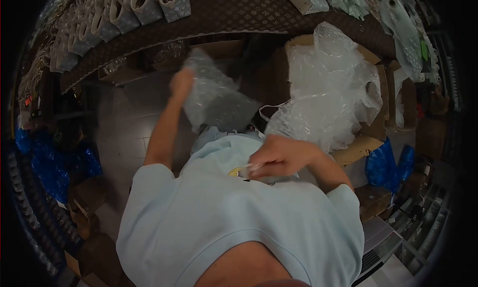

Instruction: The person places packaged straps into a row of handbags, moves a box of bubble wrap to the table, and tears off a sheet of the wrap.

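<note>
My left hand (182, 83) is raised ahead of my body, its fingers closed on the edge of a clear plastic bag (214, 93). The bag hangs in front of my waist, blurred by motion. Close to my chest, my right hand (279, 157) is closed in a pinch, with a small whitish bit at its fingertips too small to identify. Beyond that hand, a large heap of clear plastic wrap (323, 88) fills an open cardboard box (361, 150).
A brown patterned table (219, 18) runs across the far side, with a row of pale bags (119, 13) on it. Blue plastic bags (50, 162) lie at the left, and another blue bag (381, 165) is at the right. Tiled floor (127, 133) shows at left.
</note>
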{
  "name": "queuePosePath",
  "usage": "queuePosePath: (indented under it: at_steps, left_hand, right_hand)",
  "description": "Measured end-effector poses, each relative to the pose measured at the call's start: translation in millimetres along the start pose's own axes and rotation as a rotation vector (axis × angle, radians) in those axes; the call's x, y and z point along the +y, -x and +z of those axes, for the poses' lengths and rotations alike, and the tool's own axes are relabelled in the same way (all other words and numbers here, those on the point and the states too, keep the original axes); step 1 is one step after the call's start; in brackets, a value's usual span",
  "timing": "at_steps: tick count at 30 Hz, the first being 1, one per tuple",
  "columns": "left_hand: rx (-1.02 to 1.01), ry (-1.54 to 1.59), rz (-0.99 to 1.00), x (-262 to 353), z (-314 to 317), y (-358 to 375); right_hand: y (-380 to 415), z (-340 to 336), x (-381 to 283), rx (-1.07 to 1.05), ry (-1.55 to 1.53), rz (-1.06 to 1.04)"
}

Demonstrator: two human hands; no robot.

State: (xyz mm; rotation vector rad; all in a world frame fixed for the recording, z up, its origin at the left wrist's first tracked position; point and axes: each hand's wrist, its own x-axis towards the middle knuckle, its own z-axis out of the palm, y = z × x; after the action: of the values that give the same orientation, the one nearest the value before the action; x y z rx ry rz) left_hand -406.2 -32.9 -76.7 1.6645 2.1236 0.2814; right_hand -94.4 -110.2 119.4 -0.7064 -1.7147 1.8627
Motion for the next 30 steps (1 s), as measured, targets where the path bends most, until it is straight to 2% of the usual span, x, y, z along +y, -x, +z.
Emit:
queuePosePath:
  at_steps: [1, 2, 3, 4, 5, 7, 9, 11, 12, 13, 14, 15, 16, 17, 19, 21, 23, 24, 26, 28, 30]
  left_hand:
    - [0.05, -0.03, 0.008, -64, -5, -21]
    - [0.029, -0.025, -0.107, -100, -35, -25]
    - [0.014, -0.595, 0.484, -163, -51, -43]
    - [-0.029, -0.152, 0.18, -155, -70, -43]
    - [0.06, 0.314, -0.098, -145, -90, -42]
    - [-0.341, 0.933, -0.056, 6, -142, 20]
    - [-0.429, 0.749, 0.364, 66, -121, 50]
    - [-0.558, 0.686, 0.59, 99, -93, 75]
    - [-0.564, 0.677, 0.592, 93, -92, 78]
    - [-0.653, 0.77, 0.452, 84, -93, 78]
    - [-0.737, 0.855, 0.309, 75, -98, 77]
    - [-0.74, 0.845, 0.309, 66, -109, 78]
    - [-0.719, 0.841, 0.265, 59, -124, 80]
    - [-0.694, 0.838, 0.218, 54, -134, 82]
    - [-0.686, 0.776, 0.268, 45, -142, 83]
    - [-0.673, 0.712, 0.325, 42, -149, 83]
    - [-0.578, 0.645, 0.234, 39, -158, 83]
    - [-0.57, 0.644, 0.233, 34, -160, 81]
    - [-0.424, 0.554, 0.043, 15, -167, 72]
    - [-0.353, 0.591, -0.018, -16, -167, 60]
    - [-0.278, 0.629, -0.078, -50, -169, 52]
  right_hand:
    - [16, -12, -10, 0.068, -0.043, 0.011]
    - [33, -21, -21, 0.144, -0.087, 0.022]
    - [37, -46, -32, 0.597, -0.072, 0.14]
    - [41, -77, -17, 0.915, 0.346, 0.17]
    - [44, -97, 1, 1.217, 0.772, 0.208]
    - [-2, -67, 12, 1.146, 0.845, -0.022]
    - [-50, -15, 20, 0.896, 0.814, -0.039]
    - [-87, 27, 37, 0.715, 0.838, -0.328]
    - [-95, 38, 41, 0.632, 0.842, -0.441]
    - [-92, 35, 34, 0.64, 0.836, -0.443]
    - [-86, 28, 21, 0.529, 0.666, -0.277]
    - [-78, 21, 14, 0.414, 0.493, -0.113]
    - [-72, 3, 27, 0.413, 0.49, -0.117]
    - [-68, -25, 55, 0.434, 0.869, -0.248]
    - [-55, -60, 97, 0.349, 1.013, -0.129]
    - [-51, -70, 95, 0.243, 0.775, 0.102]
    - [-54, -79, 81, 0.008, 0.626, 0.277]
    - [-54, -78, 71, 0.005, 0.628, 0.271]
    - [-50, -74, 54, 0.219, 0.501, 0.233]
    - [-33, -93, 49, 0.327, 0.682, 0.178]
    - [3, -132, 52, 0.52, 0.864, 0.177]
